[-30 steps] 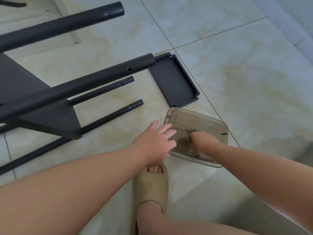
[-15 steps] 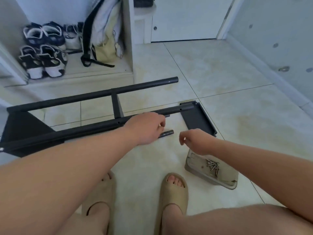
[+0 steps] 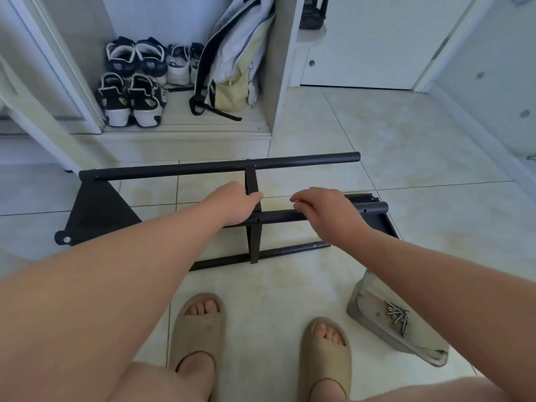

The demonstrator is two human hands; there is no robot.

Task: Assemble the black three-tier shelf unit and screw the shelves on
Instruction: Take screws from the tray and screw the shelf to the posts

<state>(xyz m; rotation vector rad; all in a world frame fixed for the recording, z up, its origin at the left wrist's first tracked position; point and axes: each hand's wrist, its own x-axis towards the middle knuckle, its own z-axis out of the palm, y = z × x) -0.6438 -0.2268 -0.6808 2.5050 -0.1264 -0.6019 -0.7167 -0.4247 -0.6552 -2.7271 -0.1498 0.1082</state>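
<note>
Indoors, pale glossy floor tiles [image 3: 406, 146] carry the black frame [image 3: 203, 166]; sneakers [image 3: 133, 91] line an alcove [image 3: 179, 110]. Left grip [image 3: 232, 204] curls round a crosspiece [image 3: 251, 178]; right grip [image 3: 327, 211] is curled, but whether it holds anything I cannot tell.

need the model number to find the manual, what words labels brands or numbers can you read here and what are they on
None can be read.
sneakers: marks on the heels, too blurred to read.
bag: no print that can be made out.
black shelf frame, plastic tray, slippers: no print shows.
</note>
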